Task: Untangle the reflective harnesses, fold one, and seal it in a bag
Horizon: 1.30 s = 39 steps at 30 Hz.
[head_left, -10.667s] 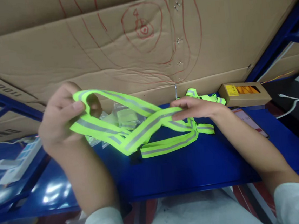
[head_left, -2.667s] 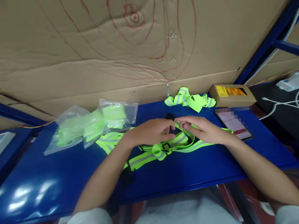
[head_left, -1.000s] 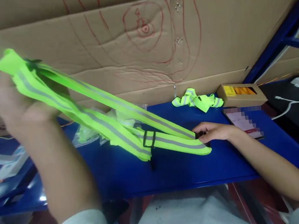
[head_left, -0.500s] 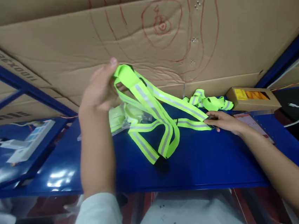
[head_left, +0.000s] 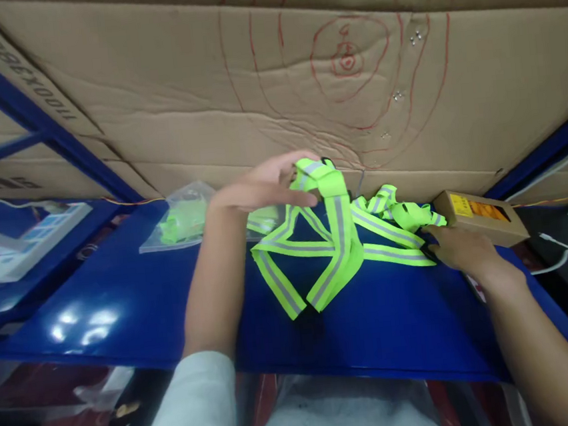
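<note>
A neon yellow-green harness of reflective straps (head_left: 341, 234) with grey stripes hangs partly raised over the blue table (head_left: 183, 316). My left hand (head_left: 278, 180) is closed on its upper looped end, near a black buckle. At the right end of the straps, my right hand (head_left: 455, 247) is closed around a black buckle (head_left: 428, 252). The lower strap corners rest on the table or just above it; I cannot tell which. Behind, a second bunched strap set (head_left: 399, 208) lies near my right hand. To the left, a clear plastic bag (head_left: 184, 216) holds more neon material.
A cardboard box (head_left: 483, 217) with a yellow label stands at the right rear. A phone (head_left: 475, 287) is mostly hidden under my right hand. White power strips (head_left: 36, 243) lie at the left. Cardboard sheets (head_left: 176, 83) with red drawn rings form the back wall, between blue frame posts.
My left hand has moved right and down with the looped end, and the straps between my hands hang slacker. My right hand now covers much of the phone. The view has shifted.
</note>
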Each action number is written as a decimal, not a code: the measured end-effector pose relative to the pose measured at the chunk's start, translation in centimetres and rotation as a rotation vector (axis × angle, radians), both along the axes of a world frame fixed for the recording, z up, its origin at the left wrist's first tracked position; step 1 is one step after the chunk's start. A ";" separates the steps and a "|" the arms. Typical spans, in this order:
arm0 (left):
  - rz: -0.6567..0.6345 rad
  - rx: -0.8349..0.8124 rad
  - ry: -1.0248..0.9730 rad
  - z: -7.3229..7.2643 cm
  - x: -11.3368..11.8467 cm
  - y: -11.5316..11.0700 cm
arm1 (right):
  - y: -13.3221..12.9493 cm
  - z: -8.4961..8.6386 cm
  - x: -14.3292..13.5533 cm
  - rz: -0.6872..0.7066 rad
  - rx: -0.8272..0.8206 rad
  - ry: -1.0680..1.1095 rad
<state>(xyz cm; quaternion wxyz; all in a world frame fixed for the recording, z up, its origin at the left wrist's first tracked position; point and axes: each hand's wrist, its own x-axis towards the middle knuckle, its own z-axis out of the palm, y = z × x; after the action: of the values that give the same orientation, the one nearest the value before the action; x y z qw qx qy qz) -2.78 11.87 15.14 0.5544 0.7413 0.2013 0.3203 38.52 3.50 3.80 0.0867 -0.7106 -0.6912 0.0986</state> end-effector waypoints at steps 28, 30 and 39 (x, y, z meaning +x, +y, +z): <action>-0.171 -0.004 0.468 -2.7 0.1 0.1 | 2.3 13.4 -8.0 0.358 0.358 0.974; -0.221 -0.076 0.508 -4.0 0.2 0.5 | 2.7 13.2 -7.4 0.364 0.401 0.923; -0.103 -0.247 0.330 -7.8 -2.9 3.1 | 3.0 12.8 -4.2 0.217 0.483 1.090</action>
<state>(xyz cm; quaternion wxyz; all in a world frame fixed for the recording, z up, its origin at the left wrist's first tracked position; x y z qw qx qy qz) -5.70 14.98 7.38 0.6161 0.7196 0.2887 0.1388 34.28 6.51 16.59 0.5766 -0.4436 -0.6185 0.2969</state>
